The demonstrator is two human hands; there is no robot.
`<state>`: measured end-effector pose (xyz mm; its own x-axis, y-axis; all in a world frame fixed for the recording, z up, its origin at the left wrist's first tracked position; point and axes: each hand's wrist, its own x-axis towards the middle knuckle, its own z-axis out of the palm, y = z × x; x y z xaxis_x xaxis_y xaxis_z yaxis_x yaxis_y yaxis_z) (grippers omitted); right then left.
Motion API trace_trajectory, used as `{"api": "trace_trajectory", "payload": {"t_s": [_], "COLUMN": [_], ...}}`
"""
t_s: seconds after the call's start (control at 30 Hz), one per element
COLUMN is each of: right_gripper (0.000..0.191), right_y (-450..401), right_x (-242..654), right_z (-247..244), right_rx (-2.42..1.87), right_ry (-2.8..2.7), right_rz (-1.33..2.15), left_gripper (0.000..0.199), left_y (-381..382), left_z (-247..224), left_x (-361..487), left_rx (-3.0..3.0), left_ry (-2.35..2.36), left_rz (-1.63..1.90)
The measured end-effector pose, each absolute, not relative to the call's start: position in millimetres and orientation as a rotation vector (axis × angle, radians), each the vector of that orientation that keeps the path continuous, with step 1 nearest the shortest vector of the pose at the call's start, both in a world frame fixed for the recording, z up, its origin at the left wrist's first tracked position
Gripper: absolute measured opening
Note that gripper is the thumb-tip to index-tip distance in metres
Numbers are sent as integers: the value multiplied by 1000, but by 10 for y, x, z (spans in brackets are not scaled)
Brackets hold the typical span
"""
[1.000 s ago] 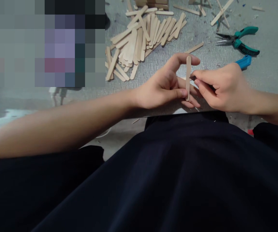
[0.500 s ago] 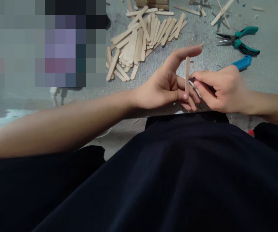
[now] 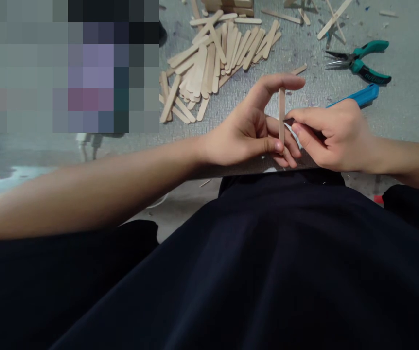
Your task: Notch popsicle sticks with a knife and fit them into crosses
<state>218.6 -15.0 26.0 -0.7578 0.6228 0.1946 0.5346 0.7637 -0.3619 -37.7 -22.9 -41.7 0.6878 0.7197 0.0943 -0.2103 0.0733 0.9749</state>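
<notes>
My left hand (image 3: pixel 255 124) grips a pale wooden craft stick (image 3: pixel 281 114) upright, with the thumb at its lower end and the curled index finger over its top. My right hand (image 3: pixel 335 133) pinches a thin, dark, pointed tool (image 3: pixel 288 119), whose tip is at the stick's right edge around mid-length. Most of this tool is hidden in the fingers, so its kind does not show. A blue utility knife (image 3: pixel 366 96) lies on the table just beyond my right hand, partly covered by it.
A heap of craft sticks (image 3: pixel 209 63) spreads beyond my left hand. Green-handled needle-nose pliers (image 3: pixel 358 62) lie open at the right. Crossed sticks (image 3: pixel 335 19) and a stack of wooden pieces (image 3: pixel 229 6) are at the far side. The table's near edge (image 3: pixel 231 175) runs below my hands.
My left index finger has come down onto the top end of the craft stick. The right hand and its tool stay at nearly the same place.
</notes>
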Motion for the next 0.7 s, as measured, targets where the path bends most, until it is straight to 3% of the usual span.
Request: {"api": "trace_trajectory", "payload": {"t_s": [0.3, 0.7], "right_gripper": [38, 32], "right_y": [-149, -181], "right_x": [2181, 2135], "right_z": [213, 111], "right_rx": [-817, -817], "right_ry": [-2610, -2539], "right_rz": [421, 578], "left_gripper": [110, 108], "left_y": [-214, -273], "left_z": [-408, -477], "left_x": [-351, -346], "left_rx": [1288, 1268], "left_ry": [355, 546], "left_rz": [760, 815]}}
